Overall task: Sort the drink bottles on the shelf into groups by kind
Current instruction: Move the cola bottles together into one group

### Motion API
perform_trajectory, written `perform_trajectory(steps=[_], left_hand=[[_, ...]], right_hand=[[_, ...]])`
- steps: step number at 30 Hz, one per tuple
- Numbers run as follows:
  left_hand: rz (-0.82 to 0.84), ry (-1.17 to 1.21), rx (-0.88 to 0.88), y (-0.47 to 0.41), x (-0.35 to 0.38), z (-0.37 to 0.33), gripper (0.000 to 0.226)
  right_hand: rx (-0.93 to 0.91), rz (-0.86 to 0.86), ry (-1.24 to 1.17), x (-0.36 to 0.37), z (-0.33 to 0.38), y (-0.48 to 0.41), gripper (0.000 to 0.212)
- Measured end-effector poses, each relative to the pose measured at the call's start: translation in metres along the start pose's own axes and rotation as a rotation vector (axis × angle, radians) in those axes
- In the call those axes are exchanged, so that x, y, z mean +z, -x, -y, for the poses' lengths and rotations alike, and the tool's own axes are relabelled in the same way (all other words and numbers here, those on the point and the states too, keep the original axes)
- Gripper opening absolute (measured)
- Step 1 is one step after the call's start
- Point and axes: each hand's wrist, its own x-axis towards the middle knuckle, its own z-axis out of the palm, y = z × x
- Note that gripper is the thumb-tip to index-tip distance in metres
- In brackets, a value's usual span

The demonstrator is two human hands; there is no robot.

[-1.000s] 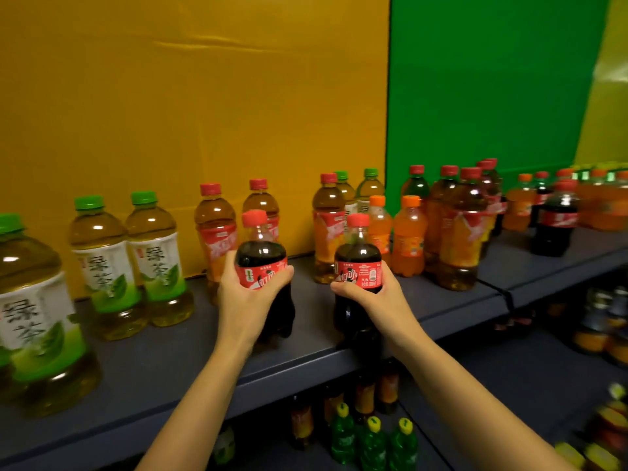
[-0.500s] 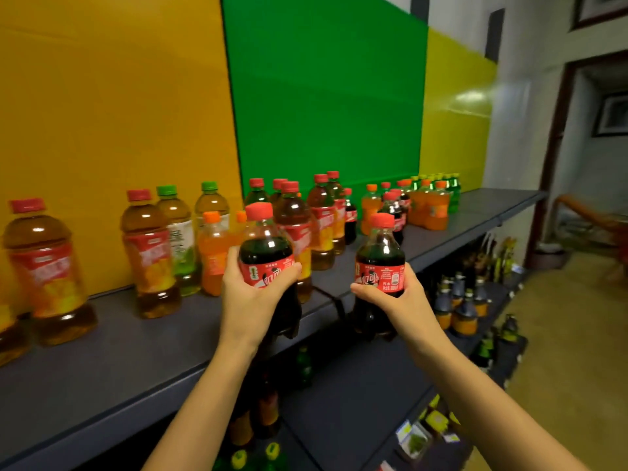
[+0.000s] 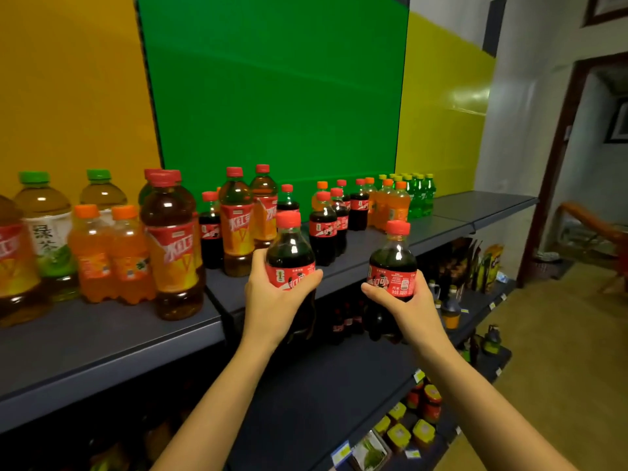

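My left hand (image 3: 272, 300) grips a dark cola bottle (image 3: 289, 246) with a red cap and red label, held in the air in front of the shelf edge. My right hand (image 3: 407, 304) grips a second cola bottle (image 3: 392, 256) of the same kind, a little to the right. On the grey shelf (image 3: 102, 338) behind them stand more cola bottles (image 3: 323, 229), red-labelled iced tea bottles (image 3: 173, 249), small orange soda bottles (image 3: 110, 256), green tea bottles (image 3: 47, 229) and green soda bottles (image 3: 419, 195).
The right end of the shelf (image 3: 482, 205) holds no bottles. Lower shelves (image 3: 323, 396) carry more bottles and jars. Yellow and green boards back the shelf. A doorway and floor lie at the right.
Both hands have carried their cola bottles to the right along the shelf, and my view has turned right with them. The green tea bottles have slid toward the left edge.
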Motion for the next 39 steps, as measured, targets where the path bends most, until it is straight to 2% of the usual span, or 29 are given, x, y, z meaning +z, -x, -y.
perform_trajectory(steps=[5, 13, 18, 29, 39], left_hand=[[-0.028, -0.008, -0.014, -0.027, 0.046, 0.025, 0.047], [-0.162, -0.029, 0.011, -0.09, 0.092, 0.07, 0.056], [-0.233, -0.078, 0.067, -0.119, 0.1, 0.089, 0.055], [-0.403, -0.253, 0.052, -0.138, 0.108, 0.109, 0.058], [-0.517, -0.359, -0.033, -0.156, 0.107, 0.119, 0.068]], right_hand=[[-0.013, 0.032, 0.004, -0.027, -0.02, -0.042, 0.055], [-0.053, 0.092, 0.027, -0.04, -0.046, -0.138, 0.06], [-0.094, 0.168, 0.041, -0.036, -0.056, -0.197, 0.047], [-0.1, 0.284, -0.051, 0.004, -0.097, -0.28, 0.058], [-0.11, 0.471, -0.053, 0.034, -0.121, -0.316, 0.059]])
